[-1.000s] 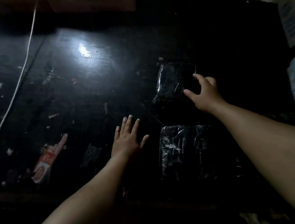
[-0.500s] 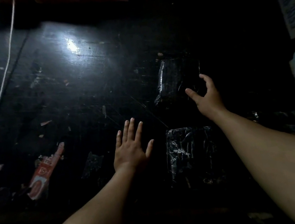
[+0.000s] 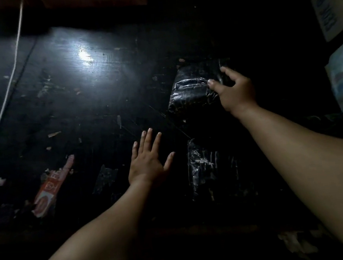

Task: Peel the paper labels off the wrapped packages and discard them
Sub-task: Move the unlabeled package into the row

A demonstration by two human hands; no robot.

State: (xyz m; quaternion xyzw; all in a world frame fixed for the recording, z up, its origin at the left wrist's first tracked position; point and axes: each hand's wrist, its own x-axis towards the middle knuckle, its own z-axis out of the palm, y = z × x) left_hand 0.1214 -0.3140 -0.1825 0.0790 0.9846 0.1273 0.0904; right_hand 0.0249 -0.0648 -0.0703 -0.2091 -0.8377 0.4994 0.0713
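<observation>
Nearest the front edge of the dark tabletop (image 3: 96,91) lies a package wrapped in black plastic film (image 3: 212,168), untouched, with no paper label that can be made out on its glossy top in this gloom; just to its left the left hand (image 3: 148,161) rests flat on the table, fingers straight and spread, holding nothing; towards the left edge lie a red-and-white torn label (image 3: 48,190) and small pale paper scraps (image 3: 54,134), which I judge to be peelings already discarded, so some of the work appears done; further back, a second wrapped package (image 3: 191,90) sits right of the middle, and the right hand (image 3: 234,90) reaches over its right side, thumb and fingers curved and apart, about to close on it but not yet clamped; whether this package bears a label cannot be told; beyond, a white cable (image 3: 12,78) runs along the left; both packages seem left to handle.
</observation>
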